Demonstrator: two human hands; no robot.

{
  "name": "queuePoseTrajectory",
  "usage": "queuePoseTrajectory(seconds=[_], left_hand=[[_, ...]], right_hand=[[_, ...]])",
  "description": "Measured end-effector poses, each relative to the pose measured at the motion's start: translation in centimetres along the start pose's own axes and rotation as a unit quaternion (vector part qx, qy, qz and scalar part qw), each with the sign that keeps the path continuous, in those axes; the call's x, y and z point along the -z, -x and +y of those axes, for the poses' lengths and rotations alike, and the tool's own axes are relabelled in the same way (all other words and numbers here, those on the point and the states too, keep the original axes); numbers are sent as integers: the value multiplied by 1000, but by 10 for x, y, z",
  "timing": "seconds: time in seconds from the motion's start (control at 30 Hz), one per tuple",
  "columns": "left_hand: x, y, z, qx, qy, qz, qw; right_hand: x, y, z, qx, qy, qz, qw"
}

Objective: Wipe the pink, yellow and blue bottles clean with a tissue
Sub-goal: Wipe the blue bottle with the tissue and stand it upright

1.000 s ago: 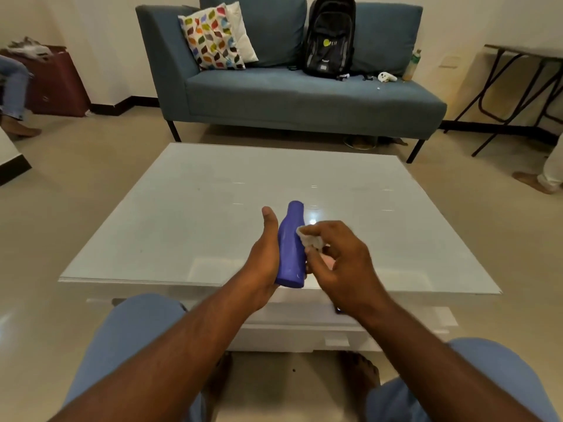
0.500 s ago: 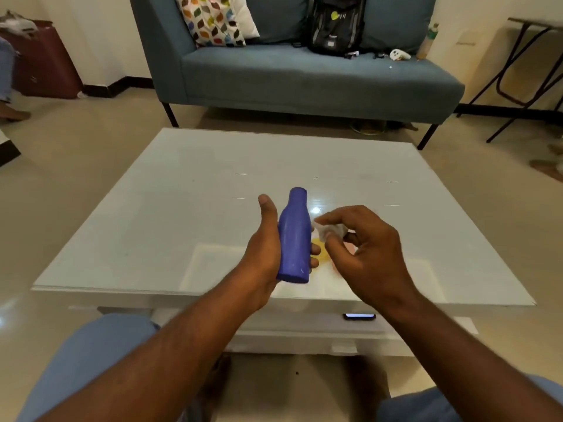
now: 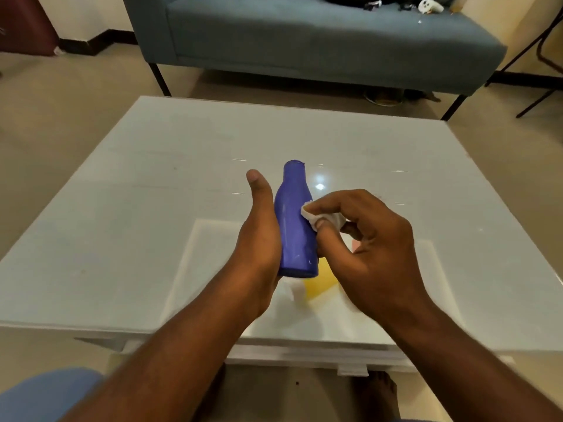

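My left hand (image 3: 259,242) holds the blue bottle (image 3: 295,220) upright above the white glass table (image 3: 152,208), thumb along its left side and fingers hidden behind it. My right hand (image 3: 368,248) pinches a crumpled white tissue (image 3: 320,216) and presses it against the bottle's right side. The yellow bottle (image 3: 321,280) lies on the table just under the blue one, mostly hidden by my hands. A small patch of the pink bottle (image 3: 355,245) shows behind my right fingers.
A blue-grey sofa (image 3: 304,41) stands beyond the table with small items on its seat. Black folding-table legs (image 3: 536,71) are at the far right. My knees and bare feet show at the near edge, below the table front.
My right hand has gone from the bottle, out to its right, and back, so the tissue touches the bottle's right side again. The camera has tilted down and moved closer to the table.
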State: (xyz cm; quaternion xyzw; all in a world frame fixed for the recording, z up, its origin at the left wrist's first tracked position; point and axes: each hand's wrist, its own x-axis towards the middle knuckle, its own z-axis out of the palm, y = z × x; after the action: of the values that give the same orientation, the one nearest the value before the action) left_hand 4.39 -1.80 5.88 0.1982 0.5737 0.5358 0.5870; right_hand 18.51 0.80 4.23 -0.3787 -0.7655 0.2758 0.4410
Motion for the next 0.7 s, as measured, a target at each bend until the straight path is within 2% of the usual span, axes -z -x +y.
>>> queuePoseTrajectory(seconds=[0.13, 0.27, 0.37, 0.5, 0.63, 0.7], left_hand=[[9, 5, 1, 10, 9, -45, 999], [17, 5, 4, 30, 28, -87, 995], [17, 5, 5, 29, 31, -80, 996], [12, 6, 3, 14, 27, -57, 998], [9, 9, 2, 17, 18, -86, 996], [5, 11, -2, 6, 10, -64, 998]], right_hand=[[6, 4, -5, 6, -5, -3, 1000], [11, 1, -3, 7, 24, 36, 999], [9, 1, -3, 13, 25, 39, 999], [3, 5, -6, 12, -21, 4, 1000], [5, 2, -4, 15, 16, 63, 998], [1, 6, -7, 7, -7, 41, 999]])
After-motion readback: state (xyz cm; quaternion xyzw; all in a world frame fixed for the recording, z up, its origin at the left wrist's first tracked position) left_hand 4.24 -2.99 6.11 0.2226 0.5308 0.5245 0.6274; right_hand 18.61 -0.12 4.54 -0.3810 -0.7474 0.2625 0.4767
